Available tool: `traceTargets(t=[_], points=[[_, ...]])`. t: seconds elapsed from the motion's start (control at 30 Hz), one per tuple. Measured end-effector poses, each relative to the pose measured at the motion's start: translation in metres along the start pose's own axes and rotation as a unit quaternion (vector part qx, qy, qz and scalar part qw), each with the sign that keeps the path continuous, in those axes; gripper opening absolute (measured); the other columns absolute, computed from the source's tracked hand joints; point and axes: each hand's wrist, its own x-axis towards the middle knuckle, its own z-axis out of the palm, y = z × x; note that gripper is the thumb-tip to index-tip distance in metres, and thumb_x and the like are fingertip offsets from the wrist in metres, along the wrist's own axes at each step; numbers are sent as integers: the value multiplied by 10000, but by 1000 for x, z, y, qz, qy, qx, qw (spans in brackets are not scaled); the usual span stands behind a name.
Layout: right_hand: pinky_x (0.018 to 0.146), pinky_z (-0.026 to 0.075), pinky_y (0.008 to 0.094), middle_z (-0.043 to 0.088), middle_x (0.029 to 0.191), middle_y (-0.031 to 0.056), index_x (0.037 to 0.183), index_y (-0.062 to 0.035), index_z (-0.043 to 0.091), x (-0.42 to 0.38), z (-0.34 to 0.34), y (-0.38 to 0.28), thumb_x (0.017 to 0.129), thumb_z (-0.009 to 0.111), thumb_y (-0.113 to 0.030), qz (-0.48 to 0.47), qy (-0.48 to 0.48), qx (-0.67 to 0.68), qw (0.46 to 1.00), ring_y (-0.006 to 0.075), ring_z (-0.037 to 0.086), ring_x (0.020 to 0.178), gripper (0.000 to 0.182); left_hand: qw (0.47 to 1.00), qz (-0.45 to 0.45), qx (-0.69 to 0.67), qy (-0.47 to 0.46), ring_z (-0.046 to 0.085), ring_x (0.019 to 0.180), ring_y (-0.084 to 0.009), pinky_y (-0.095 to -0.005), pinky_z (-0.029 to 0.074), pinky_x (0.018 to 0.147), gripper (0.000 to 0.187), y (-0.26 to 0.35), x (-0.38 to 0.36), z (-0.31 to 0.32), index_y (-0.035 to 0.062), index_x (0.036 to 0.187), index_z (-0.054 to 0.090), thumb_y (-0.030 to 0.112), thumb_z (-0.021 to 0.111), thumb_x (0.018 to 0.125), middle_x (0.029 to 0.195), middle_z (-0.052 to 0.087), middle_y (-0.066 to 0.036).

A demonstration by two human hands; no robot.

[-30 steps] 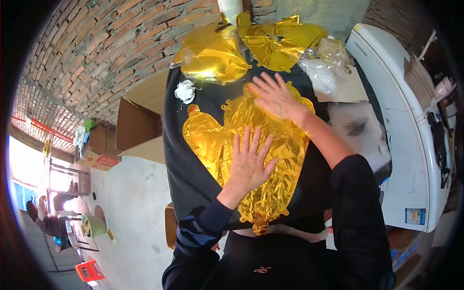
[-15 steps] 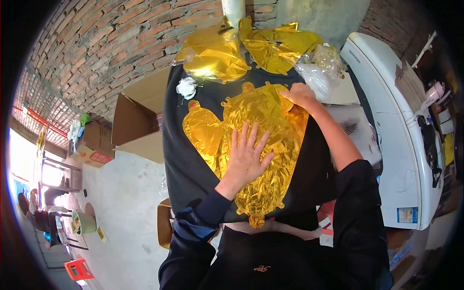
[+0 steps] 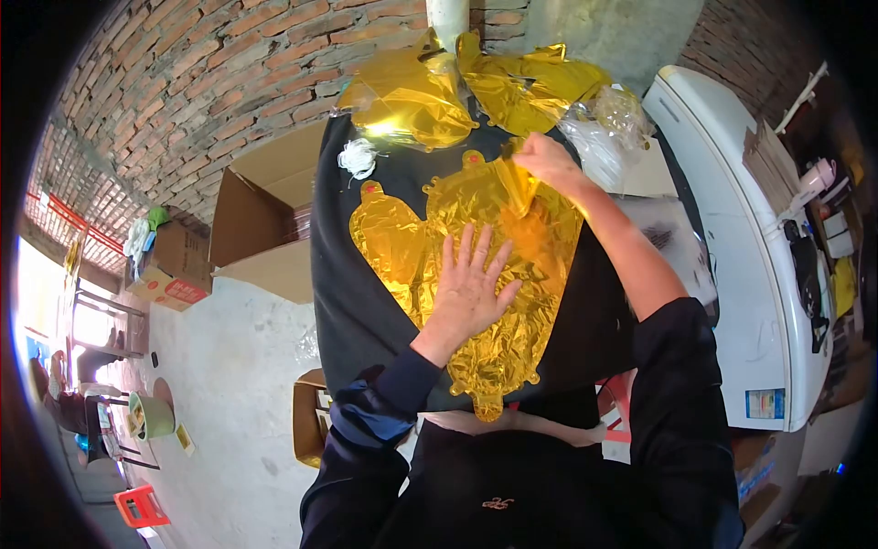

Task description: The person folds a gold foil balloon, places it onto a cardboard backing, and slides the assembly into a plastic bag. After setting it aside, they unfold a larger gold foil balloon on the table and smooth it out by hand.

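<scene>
Gold foil sheets [image 3: 389,240], crinkled and shaped with small tabs along their edges, lie on a black cloth [image 3: 343,311]. My left hand [image 3: 467,291] rests flat on the foil near its middle, fingers spread. With closed fingers my right hand [image 3: 549,165] pinches the upper right part of the foil, which is lifted and folded over. Past the sheet, two more heaps of gold foil [image 3: 416,105] [image 3: 530,90] lie at the far edge. A bundle of white string [image 3: 358,158] is at the upper left of the cloth.
Clear plastic bags [image 3: 604,137] lie at the far right of the cloth. An open cardboard box [image 3: 251,220] stands left, a smaller box [image 3: 309,412] lower left. A white appliance [image 3: 750,274] borders the right side. A brick wall [image 3: 229,73] rises behind.
My right hand has moved up and slightly left, lifting the foil's upper right part into a fold. My left hand stays flat in nearly the same place. The view has shifted slightly.
</scene>
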Motion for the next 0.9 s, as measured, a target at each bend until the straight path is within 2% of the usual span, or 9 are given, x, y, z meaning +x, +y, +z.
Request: traceTargets(t=[0.03, 0.1, 0.13, 0.23, 0.37, 0.47, 0.57, 0.6, 0.9], points=[[793, 581, 479, 775, 1070, 217, 1044, 20, 711, -1, 4, -9, 882, 732, -322, -8, -14, 21, 1000, 351, 776, 898, 379, 1000, 0, 2, -3, 248, 1608, -436, -623, 120, 1310, 705, 0, 0, 0, 169, 1650, 425, 571, 474, 1074, 1707, 356, -219], [751, 590, 413, 769, 1166, 170, 1241, -24, 606, -6, 16, -29, 968, 747, -298, 0, -85, 244, 966, 257, 772, 897, 411, 1000, 2, 4, -4, 250, 1607, -437, -624, 118, 1309, 705, 0, 1, -1, 166, 1649, 426, 571, 474, 1074, 1705, 359, -221], [823, 560, 351, 754, 1104, 97, 1316, -59, 517, -17, 8, -50, 1075, 680, -322, -25, -134, 280, 950, 201, 735, 1083, 392, 1000, 2, 3, -2, 251, 1606, -437, -625, 118, 1308, 705, 0, 1, 0, 165, 1649, 427, 570, 474, 1074, 1704, 361, -222], [818, 561, 347, 764, 1130, 104, 1404, -72, 485, -22, 11, -51, 1079, 683, -326, -106, -72, 332, 935, 204, 751, 1020, 458, 1000, 3, 1, -1, 258, 1602, -439, -627, 125, 1306, 702, 0, 0, -1, 162, 1645, 433, 569, 476, 1075, 1697, 371, -225], [879, 545, 337, 772, 1076, 112, 1207, -41, 658, -12, 9, 16, 1070, 671, -258, -35, 15, 182, 983, 232, 738, 1041, 257, 1000, 5, -14, 12, 270, 1596, -442, -627, 142, 1302, 696, 0, 0, -3, 161, 1638, 443, 567, 476, 1075, 1688, 384, -226], [799, 564, 434, 765, 1041, 162, 977, -60, 713, -28, 21, 54, 1001, 651, -155, -103, 80, 58, 990, 351, 725, 920, 116, 1000, 6, -16, 19, 280, 1591, -442, -625, 153, 1301, 689, 1, 1, -5, 160, 1631, 452, 565, 477, 1075, 1680, 395, -225], [831, 545, 495, 744, 986, 165, 991, -76, 715, -47, 40, 63, 969, 634, -94, -212, 95, -32, 972, 411, 685, 948, 87, 1000, 6, -15, 20, 287, 1588, -439, -623, 151, 1301, 678, 1, 0, -6, 161, 1624, 462, 560, 478, 1076, 1674, 402, -224], [868, 534, 500, 727, 933, 140, 982, -85, 711, -55, 42, 55, 945, 644, -50, -208, 86, -8, 974, 402, 664, 945, 84, 1000, 6, -15, 20, 288, 1588, -438, -622, 151, 1302, 676, 1, 0, -6, 161, 1622, 465, 558, 479, 1076, 1673, 404, -223], [830, 530, 475, 717, 936, 123, 996, -78, 700, -65, 72, 46, 922, 666, 23, -246, 127, 26, 961, 381, 658, 928, 130, 1000, 7, -14, 14, 289, 1588, -435, -619, 153, 1300, 670, 1, 1, -6, 156, 1614, 477, 552, 486, 1073, 1672, 405, -221]])
